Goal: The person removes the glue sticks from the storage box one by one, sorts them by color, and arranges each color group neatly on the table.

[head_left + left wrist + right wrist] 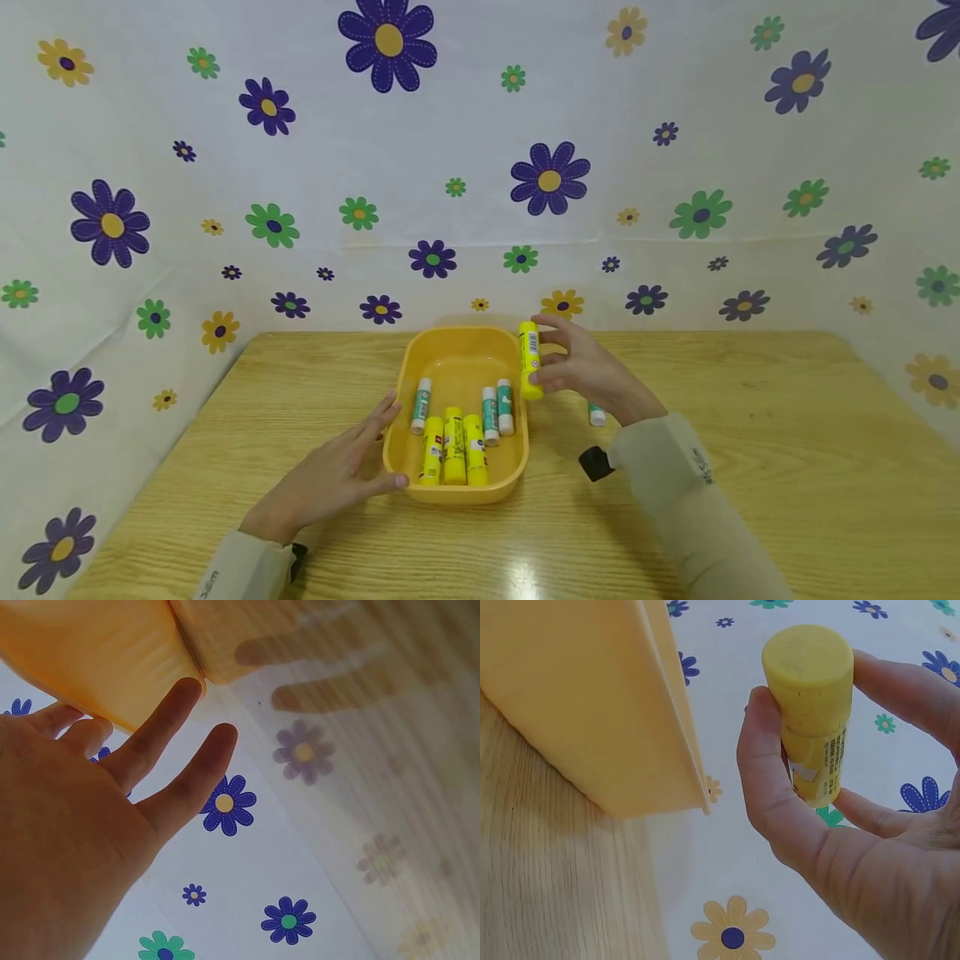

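Observation:
My right hand [588,371] pinches a yellow glue stick [530,360] between thumb and fingers, held upright just over the right rim of a yellow-orange plastic tray [457,495]. In the right wrist view the same glue stick [810,712] shows its wide end toward the camera and a barcode on its side. My left hand [333,475] rests against the tray's left side with fingers spread and the thumb at the near corner. Inside the tray lie three yellow glue sticks [453,446] side by side at the near end. A white-and-teal glue stick [422,406] lies at left, and two more [491,415] at right.
Another white-and-teal glue stick [597,415] lies on the wooden table [300,375] right of the tray, partly hidden behind my right hand. A white cloth with printed flowers [465,125] hangs behind the table and along its sides.

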Demonstrator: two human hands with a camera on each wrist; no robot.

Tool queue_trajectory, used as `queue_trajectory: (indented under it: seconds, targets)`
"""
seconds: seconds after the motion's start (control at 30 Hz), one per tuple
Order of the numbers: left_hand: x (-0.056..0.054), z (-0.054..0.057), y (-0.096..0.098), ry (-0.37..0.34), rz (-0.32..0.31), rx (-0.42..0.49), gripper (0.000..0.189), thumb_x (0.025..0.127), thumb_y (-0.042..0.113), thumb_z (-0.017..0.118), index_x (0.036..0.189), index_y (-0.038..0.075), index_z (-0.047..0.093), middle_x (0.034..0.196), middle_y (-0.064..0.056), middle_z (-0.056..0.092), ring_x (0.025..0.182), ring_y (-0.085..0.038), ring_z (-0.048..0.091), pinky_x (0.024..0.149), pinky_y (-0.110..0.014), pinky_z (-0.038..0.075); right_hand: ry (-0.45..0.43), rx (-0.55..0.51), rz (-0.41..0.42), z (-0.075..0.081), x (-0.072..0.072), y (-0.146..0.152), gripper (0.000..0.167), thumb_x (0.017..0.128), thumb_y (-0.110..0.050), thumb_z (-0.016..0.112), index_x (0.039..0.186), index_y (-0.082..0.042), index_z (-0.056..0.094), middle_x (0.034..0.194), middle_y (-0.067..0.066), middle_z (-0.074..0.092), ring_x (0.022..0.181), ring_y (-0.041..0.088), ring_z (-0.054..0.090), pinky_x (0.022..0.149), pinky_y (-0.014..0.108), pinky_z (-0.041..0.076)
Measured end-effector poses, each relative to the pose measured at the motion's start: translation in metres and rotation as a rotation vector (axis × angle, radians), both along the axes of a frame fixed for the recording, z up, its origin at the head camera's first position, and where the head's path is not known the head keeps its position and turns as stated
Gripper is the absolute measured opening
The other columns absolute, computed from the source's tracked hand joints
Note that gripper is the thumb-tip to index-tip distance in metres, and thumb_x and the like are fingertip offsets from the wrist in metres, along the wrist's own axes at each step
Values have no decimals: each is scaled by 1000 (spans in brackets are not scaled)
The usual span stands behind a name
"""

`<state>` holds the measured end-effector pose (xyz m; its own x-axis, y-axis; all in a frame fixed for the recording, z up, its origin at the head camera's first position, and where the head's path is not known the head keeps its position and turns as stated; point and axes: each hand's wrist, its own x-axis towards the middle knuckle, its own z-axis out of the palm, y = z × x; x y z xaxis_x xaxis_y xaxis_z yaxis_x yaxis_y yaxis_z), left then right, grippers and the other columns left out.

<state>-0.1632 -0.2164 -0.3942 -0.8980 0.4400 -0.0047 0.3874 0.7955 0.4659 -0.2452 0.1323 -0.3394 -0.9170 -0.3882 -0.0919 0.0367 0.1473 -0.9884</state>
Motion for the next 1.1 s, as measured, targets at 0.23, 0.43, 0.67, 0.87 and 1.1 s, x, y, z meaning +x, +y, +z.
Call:
queue_trajectory:
  seconds: [0.23,0.43,0.67,0.87,1.1]
  targets:
    - [-1,-2,1,2,2,0,91,95,58,62,163,12,22,169,-6,12,143,-40,38,107,-69,35,13,-1,14,-2,9,13,91,86,7,68,160,-6,18,158,28,25,116,40,56,80,33,58]
    - [0,-2,1,3,-3,-2,91,95,58,61,163,11,23,169,-7,12,144,-40,37,106,-68,36,23,-1,27,-3,17,25,92,85,5,69,160,-3,16,156,30,25,114,39,56,82,34,56]
    - [1,0,1,-4,-1,-5,90,95,58,61,163,11,23,169,-6,12,143,-41,37,106,-70,36,19,30,26,-6,24,37,93,86,2,71,160,-3,15,156,29,26,114,37,57,84,37,56]
    - [1,0,0,-1,-2,-1,90,95,57,61,162,11,23,169,-8,13,143,-43,38,104,-70,36,25,27,31,-9,30,45,93,85,2,72,160,-2,16,155,30,26,114,38,56,83,36,57]
    - [1,1,0,0,2,1,90,95,58,61,163,11,22,169,-7,13,142,-40,39,106,-69,36,40,58,25,-9,36,52,94,84,0,74,159,-2,18,155,30,27,119,39,54,83,37,57]
